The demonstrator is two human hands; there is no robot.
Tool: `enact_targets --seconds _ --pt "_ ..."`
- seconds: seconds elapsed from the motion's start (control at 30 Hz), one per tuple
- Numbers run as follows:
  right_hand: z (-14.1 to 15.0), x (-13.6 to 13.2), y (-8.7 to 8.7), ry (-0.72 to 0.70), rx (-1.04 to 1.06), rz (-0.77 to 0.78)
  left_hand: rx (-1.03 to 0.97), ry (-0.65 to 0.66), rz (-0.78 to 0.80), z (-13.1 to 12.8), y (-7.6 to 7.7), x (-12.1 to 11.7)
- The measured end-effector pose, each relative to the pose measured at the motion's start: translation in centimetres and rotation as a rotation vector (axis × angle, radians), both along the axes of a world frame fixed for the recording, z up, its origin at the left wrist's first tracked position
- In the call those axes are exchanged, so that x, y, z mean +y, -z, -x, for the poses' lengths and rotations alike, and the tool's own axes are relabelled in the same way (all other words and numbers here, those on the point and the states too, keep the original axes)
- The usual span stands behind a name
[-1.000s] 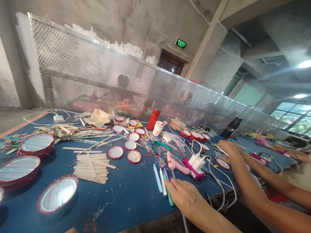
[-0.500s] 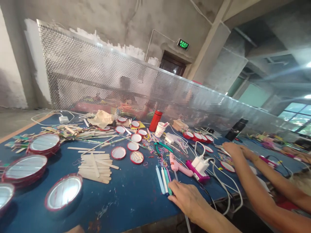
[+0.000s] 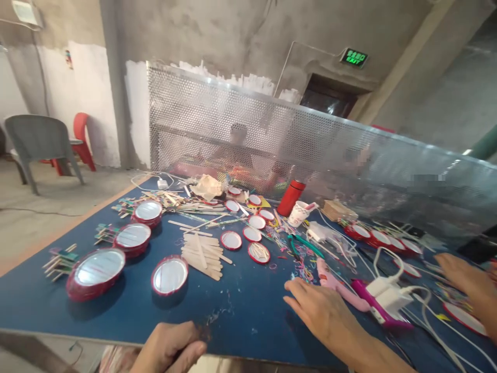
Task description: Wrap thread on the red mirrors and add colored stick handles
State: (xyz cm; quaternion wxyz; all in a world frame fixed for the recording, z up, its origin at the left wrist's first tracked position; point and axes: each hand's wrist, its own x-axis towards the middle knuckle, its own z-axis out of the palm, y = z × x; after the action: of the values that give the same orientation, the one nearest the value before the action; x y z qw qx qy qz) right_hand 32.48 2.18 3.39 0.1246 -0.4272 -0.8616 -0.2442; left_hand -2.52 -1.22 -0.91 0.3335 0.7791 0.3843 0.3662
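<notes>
My left hand is at the table's front edge, its fingers curled in and the thumb close to them. Whatever is inside it, if anything, is hidden. My right hand lies low over the table, palm down, with thumb and index finger stretched apart. Just beyond its fingers are scattered small coloured rubber bands and green-handled pliers. A pink glue gun is beside it. Between my hands and farther left are wooden craft sticks and a round red-rimmed disc.
More red-rimmed discs are at the left, some stacked. A purple power strip with white chargers and cables is at the right. Behind are a red bottle, a paper cup and a perforated metal screen. Another person's hand reaches in at right.
The view has swung left, showing more of the table's left side and chairs. My left hand has come further into view. The pens by my right hand no longer show.
</notes>
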Motion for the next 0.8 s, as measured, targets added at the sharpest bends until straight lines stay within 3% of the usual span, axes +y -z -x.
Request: enact_targets --seconds 0.27,0.5,0.67,0.8 --pt "8.0 4.4 -2.4 0.019 -0.016 0.336 -0.013 -0.005 0.057 0.0 -0.4 -0.5" --pt "15.2 6.9 -2.4 -0.011 0.013 0.507 -0.082 0.071 -0.085 -0.3 -0.3 -0.2" --pt "19.4 9.3 -1.8 0.147 0.112 0.617 -0.106 0.065 -0.061 -0.4 -0.5 -0.2" --pt "19.9 11.5 -1.4 0.292 0.185 0.781 -0.108 0.063 0.049 -0.2 -1.2 -0.5"
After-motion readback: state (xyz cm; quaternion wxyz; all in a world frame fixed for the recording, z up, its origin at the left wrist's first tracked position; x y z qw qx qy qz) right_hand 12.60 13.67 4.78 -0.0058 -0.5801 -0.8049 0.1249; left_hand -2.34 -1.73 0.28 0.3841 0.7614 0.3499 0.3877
